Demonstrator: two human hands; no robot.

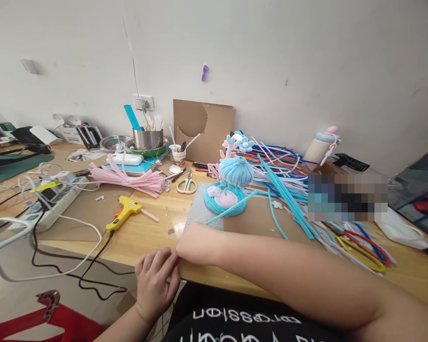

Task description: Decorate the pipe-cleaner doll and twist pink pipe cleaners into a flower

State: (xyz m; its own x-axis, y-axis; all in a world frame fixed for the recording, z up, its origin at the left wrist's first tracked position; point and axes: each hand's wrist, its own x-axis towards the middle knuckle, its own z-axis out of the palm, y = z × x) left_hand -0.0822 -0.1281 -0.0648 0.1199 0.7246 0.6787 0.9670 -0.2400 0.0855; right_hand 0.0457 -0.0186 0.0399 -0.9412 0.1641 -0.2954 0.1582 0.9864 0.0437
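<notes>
My right hand [198, 244] is closed at the table's front edge, its back toward me and its fingers hidden. A light blue pipe cleaner [231, 207] slants up and right from behind this fist, passing in front of the craft's base. My left hand [159, 273] is beside it, fingers curled and touching or nearly touching the right; whatever it pinches is hidden. Behind the hands stands a pipe-cleaner craft: a blue pleated shade [236, 172], small flowers [245, 144] above, and a round turquoise base [231, 209] with a pink centre, on a clear bubbly sheet [197, 209].
A yellow glue gun [124, 212] lies left, its cord hanging over the edge near a power strip [53, 204]. Scissors [187, 184] and pink pipe cleaners [128, 178] lie behind. Blue pipe cleaners [288, 199] and yellow-handled pliers [360, 254] are right; cardboard [221, 123] leans on the wall.
</notes>
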